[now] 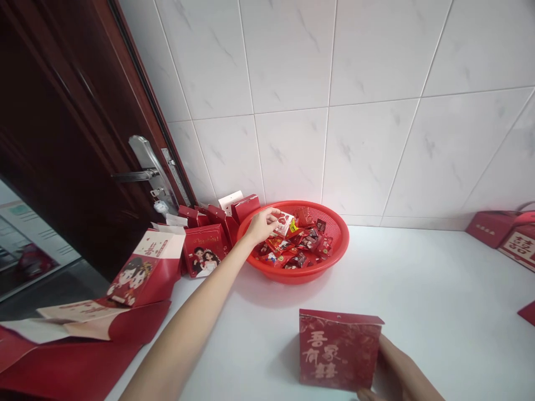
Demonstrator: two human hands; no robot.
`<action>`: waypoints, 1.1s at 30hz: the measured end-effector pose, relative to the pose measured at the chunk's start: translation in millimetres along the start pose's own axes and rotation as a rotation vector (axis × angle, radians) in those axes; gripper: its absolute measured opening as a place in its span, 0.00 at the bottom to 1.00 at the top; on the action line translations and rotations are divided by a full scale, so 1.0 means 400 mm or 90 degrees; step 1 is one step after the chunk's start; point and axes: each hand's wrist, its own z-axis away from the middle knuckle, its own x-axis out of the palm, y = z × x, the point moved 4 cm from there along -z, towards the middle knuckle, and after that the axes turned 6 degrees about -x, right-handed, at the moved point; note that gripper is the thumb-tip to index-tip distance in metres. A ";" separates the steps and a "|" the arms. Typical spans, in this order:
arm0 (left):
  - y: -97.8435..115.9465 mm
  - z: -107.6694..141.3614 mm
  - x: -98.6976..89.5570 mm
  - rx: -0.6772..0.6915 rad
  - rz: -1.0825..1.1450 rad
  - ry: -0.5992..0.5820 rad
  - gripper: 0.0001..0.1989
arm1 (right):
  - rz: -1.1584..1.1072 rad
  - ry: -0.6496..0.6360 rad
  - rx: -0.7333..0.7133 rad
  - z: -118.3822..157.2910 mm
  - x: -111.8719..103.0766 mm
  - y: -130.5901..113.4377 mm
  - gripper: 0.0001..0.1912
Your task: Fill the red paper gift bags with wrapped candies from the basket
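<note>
My left hand reaches over the red plastic basket, its fingers closed on a small white packet with red hearts. Below the packet, wrapped sweets in red, dark and yellow wrappers fill the middle of the basket. My right hand grips the right side of a red candy box with pale Chinese characters. That box stands on the white tabletop near the front, and its front face hides part of the fingers.
Several printed red boxes stand left of the basket, close to the wall. Flat and half-folded boxes lie further left, near a dark wooden door with a metal handle. More red boxes are at the right edge. White tiles back the tabletop.
</note>
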 end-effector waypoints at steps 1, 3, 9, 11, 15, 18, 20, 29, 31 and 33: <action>0.004 0.001 -0.003 0.002 -0.009 0.015 0.16 | -0.002 -0.003 -0.001 0.001 0.000 0.000 0.29; 0.011 0.003 -0.008 0.011 -0.015 0.036 0.15 | -0.009 -0.016 -0.007 0.000 -0.001 0.000 0.26; 0.013 0.006 0.020 0.009 0.037 -0.087 0.21 | 0.027 -0.038 -0.011 -0.003 -0.008 0.000 0.20; 0.010 0.003 0.027 0.003 -0.004 -0.101 0.21 | 0.032 -0.037 -0.020 0.000 -0.010 0.000 0.20; 0.003 -0.014 -0.002 -0.032 -0.197 -0.002 0.23 | 0.043 -0.041 -0.024 0.007 -0.009 0.004 0.19; -0.002 -0.024 -0.036 -0.078 -0.379 -0.016 0.22 | 0.041 -0.042 -0.023 0.006 -0.007 0.005 0.22; -0.005 -0.026 -0.054 -0.100 -0.442 -0.051 0.16 | 0.036 -0.043 -0.026 0.004 -0.006 0.004 0.24; -0.019 -0.024 0.009 -0.130 -0.526 -0.229 0.12 | 0.049 -0.028 -0.038 0.008 -0.009 0.013 0.31; -0.022 -0.024 0.028 -0.137 -0.511 -0.261 0.14 | 0.051 -0.020 -0.045 0.009 -0.010 0.014 0.32; -0.025 -0.021 0.043 -0.145 -0.493 -0.287 0.15 | 0.049 -0.020 -0.054 0.009 -0.009 0.014 0.32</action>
